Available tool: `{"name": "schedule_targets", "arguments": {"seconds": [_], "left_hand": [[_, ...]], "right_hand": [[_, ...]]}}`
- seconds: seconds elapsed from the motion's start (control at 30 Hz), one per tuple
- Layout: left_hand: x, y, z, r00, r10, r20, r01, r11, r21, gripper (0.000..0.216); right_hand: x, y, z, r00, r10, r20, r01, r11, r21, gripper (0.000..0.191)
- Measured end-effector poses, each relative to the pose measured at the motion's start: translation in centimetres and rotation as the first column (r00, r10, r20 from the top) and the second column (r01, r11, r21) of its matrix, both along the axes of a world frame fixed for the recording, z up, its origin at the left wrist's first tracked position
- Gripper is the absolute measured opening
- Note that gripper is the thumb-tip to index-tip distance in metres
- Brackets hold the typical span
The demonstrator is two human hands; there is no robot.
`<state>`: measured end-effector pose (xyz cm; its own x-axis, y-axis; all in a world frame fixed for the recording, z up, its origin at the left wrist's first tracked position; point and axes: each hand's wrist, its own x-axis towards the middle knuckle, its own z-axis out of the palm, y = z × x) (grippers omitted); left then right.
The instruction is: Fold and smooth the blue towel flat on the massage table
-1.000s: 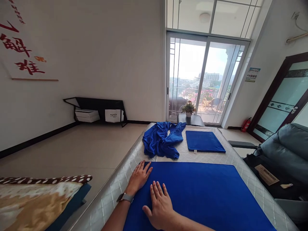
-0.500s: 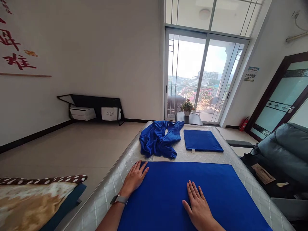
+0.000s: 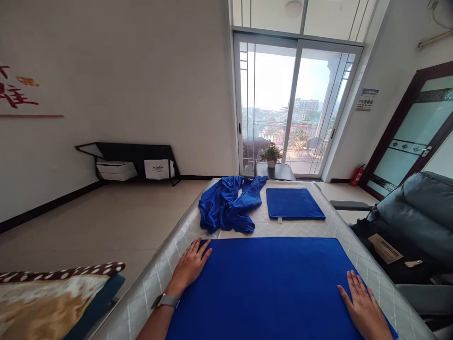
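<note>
A large blue cloth (image 3: 272,283) lies flat and smooth before me on a silvery quilted mattress (image 3: 166,259). My left hand (image 3: 191,262) rests palm down at the cloth's far left corner, fingers spread, a watch on the wrist. Over by the right edge, my right hand (image 3: 363,300) presses flat on the same cloth with its fingers stretched out. Beyond it lies a crumpled blue cloth (image 3: 228,205). Beside that, to the right, is a neatly folded blue cloth (image 3: 295,204) with a small white tag.
A dark armchair (image 3: 414,208) stands along the right side with a brown card (image 3: 385,249) on it. At the lower left is a patterned bedding pile (image 3: 53,307). A chair with a potted plant (image 3: 271,156) stands past the mattress, before the sliding glass door (image 3: 297,104).
My right hand has slid from the middle of the large cloth to its right edge. My left hand stays at the far left corner. The view has shifted slightly.
</note>
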<state>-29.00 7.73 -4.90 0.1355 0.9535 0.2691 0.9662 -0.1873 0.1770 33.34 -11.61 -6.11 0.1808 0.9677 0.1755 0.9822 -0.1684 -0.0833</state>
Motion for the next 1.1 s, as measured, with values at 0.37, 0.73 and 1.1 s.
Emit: {"name": "schedule_targets", "arguments": {"seconds": [0.37,0.73,1.1], "left_hand": [[0.0,0.0,0.1,1.0,-0.008,0.012,0.008,1.0,-0.004,0.059],[0.2,-0.1,0.2,0.999,-0.004,-0.037,0.005,1.0,0.02,0.058],[0.6,-0.3,0.7,0.998,0.009,-0.055,-0.005,0.997,0.071,0.056]], "right_hand": [[-0.5,1.3,2.7,0.997,-0.081,-0.01,0.081,0.996,0.023,0.085],[-26.1,8.9,10.8,0.811,0.514,-0.279,-0.559,0.821,-0.112,0.07],[-36.8,14.8,7.5,0.757,0.572,-0.315,-0.619,0.783,-0.065,0.074]]}}
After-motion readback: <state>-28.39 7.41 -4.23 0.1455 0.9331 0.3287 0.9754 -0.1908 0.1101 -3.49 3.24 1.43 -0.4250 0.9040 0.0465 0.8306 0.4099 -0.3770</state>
